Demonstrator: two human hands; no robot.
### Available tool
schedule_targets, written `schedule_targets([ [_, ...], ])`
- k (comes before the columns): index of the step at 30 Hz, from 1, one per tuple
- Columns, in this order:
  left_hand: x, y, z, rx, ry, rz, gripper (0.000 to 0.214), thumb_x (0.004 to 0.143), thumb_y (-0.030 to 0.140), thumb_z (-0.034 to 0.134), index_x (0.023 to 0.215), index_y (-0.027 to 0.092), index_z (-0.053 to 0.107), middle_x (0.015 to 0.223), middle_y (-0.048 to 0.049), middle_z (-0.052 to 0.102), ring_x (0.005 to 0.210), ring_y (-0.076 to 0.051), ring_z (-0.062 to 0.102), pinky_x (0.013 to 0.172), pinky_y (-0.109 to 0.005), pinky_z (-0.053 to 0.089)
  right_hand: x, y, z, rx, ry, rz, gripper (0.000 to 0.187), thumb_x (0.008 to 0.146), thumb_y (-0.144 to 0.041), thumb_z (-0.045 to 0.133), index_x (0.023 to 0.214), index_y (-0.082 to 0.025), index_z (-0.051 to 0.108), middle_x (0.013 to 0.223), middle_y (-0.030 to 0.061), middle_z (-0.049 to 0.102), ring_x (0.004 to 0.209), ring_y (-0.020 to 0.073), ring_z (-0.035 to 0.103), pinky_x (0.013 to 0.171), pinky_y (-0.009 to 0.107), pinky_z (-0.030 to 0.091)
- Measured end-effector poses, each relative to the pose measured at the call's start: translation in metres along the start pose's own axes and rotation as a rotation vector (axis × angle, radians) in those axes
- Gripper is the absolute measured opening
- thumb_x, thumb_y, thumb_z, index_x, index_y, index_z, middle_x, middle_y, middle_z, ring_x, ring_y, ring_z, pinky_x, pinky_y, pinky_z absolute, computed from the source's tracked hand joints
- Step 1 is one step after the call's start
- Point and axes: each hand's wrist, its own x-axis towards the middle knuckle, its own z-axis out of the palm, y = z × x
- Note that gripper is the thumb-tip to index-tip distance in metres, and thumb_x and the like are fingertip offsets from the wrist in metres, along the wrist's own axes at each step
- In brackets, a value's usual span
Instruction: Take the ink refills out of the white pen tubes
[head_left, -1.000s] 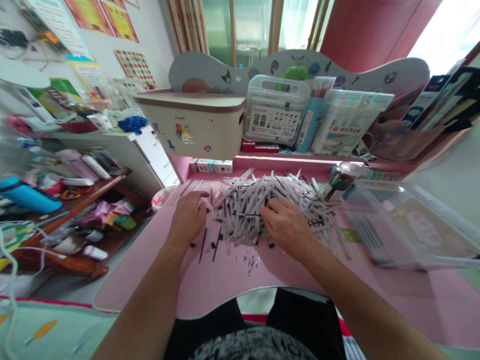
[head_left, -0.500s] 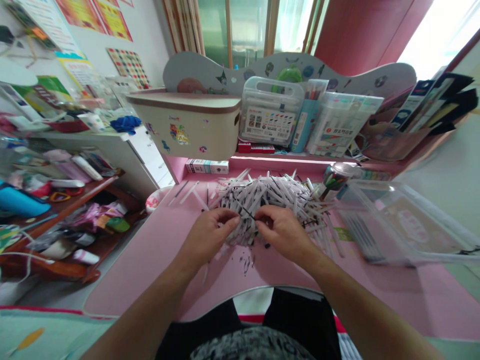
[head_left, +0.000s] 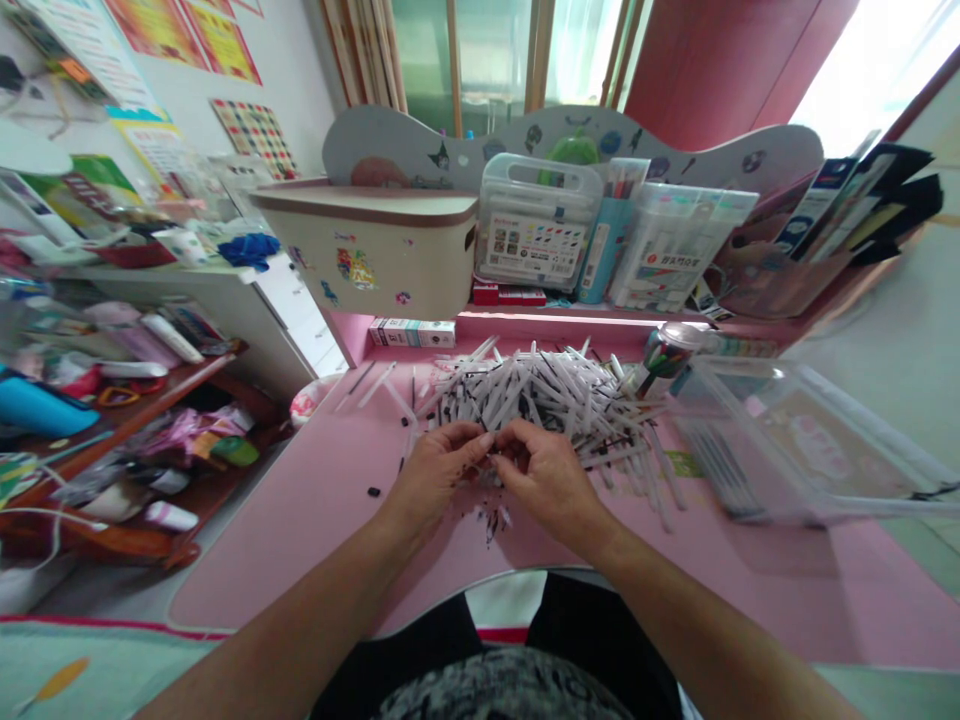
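The left hand [head_left: 442, 465] and the right hand [head_left: 541, 478] meet with their fingertips pinched together, fingers curled inward. Whatever lies between them is mostly covered by the fingers and too small to make out, so I cannot tell what each one grips. Just beyond the hands, a heap of slender white pen-like tubes [head_left: 555, 385] spreads over the pink desk [head_left: 300, 530]; its near edge is partly hidden behind the knuckles, and single tubes are hard to separate. Small dark bits [head_left: 491, 522] lie below the fingertips, too tiny to identify. Left of the left hand sits a short black piece [head_left: 373, 492], perhaps a cap. Past the heap, to the right of the hands, stands a jar [head_left: 670, 350] whose contents blur together. Farther right, a clear plastic bin [head_left: 862, 503] overlaps some thin grey sticks [head_left: 724, 470], seen only through its wall.
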Motion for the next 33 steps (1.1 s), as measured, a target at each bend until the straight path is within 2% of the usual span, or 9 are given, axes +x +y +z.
schedule_targets([
  [10, -0.001, -0.002, 0.001, 0.069, -0.023, 0.032, 0.021, 0.071, 0.032, 0.078, 0.075, 0.013, 0.069, 0.066, 0.0001, 0.06, 0.057, -0.008, 0.049, 0.053, -0.02, 0.038, -0.002, -0.001, -0.001, -0.014, -0.023, 0.014, 0.007, 0.08, -0.01, 0.061, 0.079, -0.017, 0.064, 0.068, -0.0025, 0.062, 0.065, 0.0113, 0.055, 0.065, 0.023, 0.038],
  [15, -0.007, 0.019, -0.005, 0.149, 0.021, 0.041, 0.023, 0.073, 0.036, 0.074, 0.076, 0.015, 0.065, 0.07, -0.0017, 0.064, 0.06, -0.013, 0.056, 0.052, -0.022, 0.04, -0.004, 0.0, -0.01, 0.024, -0.023, -0.05, 0.004, 0.083, -0.017, 0.062, 0.087, -0.018, 0.064, 0.074, -0.0018, 0.063, 0.066, 0.011, 0.055, 0.064, 0.023, 0.04],
  [17, -0.006, 0.036, -0.022, 0.235, 0.039, 0.04, 0.022, 0.075, 0.037, 0.071, 0.078, 0.017, 0.063, 0.072, -0.0023, 0.067, 0.06, -0.014, 0.058, 0.052, -0.023, 0.041, -0.007, 0.003, -0.021, 0.016, 0.01, -0.059, 0.007, 0.083, -0.017, 0.061, 0.09, -0.018, 0.064, 0.075, -0.0012, 0.062, 0.066, 0.0112, 0.055, 0.064, 0.023, 0.041],
  [19, 0.001, 0.055, -0.051, 0.429, 0.067, 0.065, 0.023, 0.073, 0.038, 0.069, 0.076, 0.017, 0.062, 0.068, -0.002, 0.066, 0.058, -0.014, 0.057, 0.053, -0.024, 0.041, -0.012, 0.008, -0.034, 0.005, 0.06, -0.044, 0.009, 0.084, -0.02, 0.06, 0.092, -0.018, 0.064, 0.075, -0.0005, 0.062, 0.065, 0.0117, 0.056, 0.062, 0.023, 0.042],
  [21, 0.013, 0.072, -0.088, 0.751, 0.171, 0.086, 0.025, 0.075, 0.041, 0.064, 0.079, 0.016, 0.065, 0.069, -0.0032, 0.067, 0.059, -0.015, 0.058, 0.054, -0.025, 0.041, -0.019, 0.013, -0.047, -0.009, 0.113, -0.018, 0.012, 0.086, -0.022, 0.059, 0.095, -0.018, 0.064, 0.076, 0.0004, 0.064, 0.065, 0.0127, 0.057, 0.062, 0.024, 0.044],
  [23, 0.029, 0.085, -0.125, 1.237, 0.296, 0.037, 0.032, 0.083, 0.042, 0.053, 0.089, 0.015, 0.069, 0.075, -0.0038, 0.071, 0.064, -0.017, 0.061, 0.059, -0.026, 0.043, -0.028, 0.017, -0.058, -0.023, 0.159, 0.002, 0.014, 0.086, -0.024, 0.058, 0.097, -0.018, 0.064, 0.078, 0.0015, 0.065, 0.067, 0.0137, 0.059, 0.062, 0.024, 0.046],
  [26, 0.055, 0.095, -0.168, 1.456, 0.354, 0.005, 0.027, 0.079, 0.034, 0.059, 0.084, 0.012, 0.073, 0.077, -0.0082, 0.074, 0.077, -0.023, 0.064, 0.068, -0.028, 0.042, -0.04, 0.02, -0.067, -0.065, 0.198, 0.001, 0.013, 0.088, -0.025, 0.058, 0.097, -0.018, 0.064, 0.081, 0.0024, 0.066, 0.069, 0.014, 0.06, 0.063, 0.024, 0.047],
  [29, 0.075, 0.094, -0.186, 1.583, 0.36, 0.0, 0.027, 0.078, 0.029, 0.06, 0.087, 0.009, 0.076, 0.089, -0.0142, 0.076, 0.089, -0.029, 0.064, 0.075, -0.031, 0.042, -0.049, 0.019, -0.07, -0.139, 0.213, -0.022, 0.012, 0.088, -0.024, 0.058, 0.096, -0.018, 0.065, 0.081, 0.0021, 0.066, 0.068, 0.0134, 0.059, 0.063, 0.024, 0.047],
  [33, 0.087, 0.086, -0.187, 1.655, 0.361, 0.011, 0.032, 0.082, 0.029, 0.056, 0.094, 0.008, 0.077, 0.094, -0.0185, 0.075, 0.089, -0.032, 0.064, 0.076, -0.034, 0.042, -0.057, 0.017, -0.072, -0.197, 0.212, -0.052, 0.01, 0.089, -0.023, 0.057, 0.094, -0.019, 0.065, 0.079, 0.0017, 0.064, 0.067, 0.0131, 0.058, 0.063, 0.024, 0.046],
])
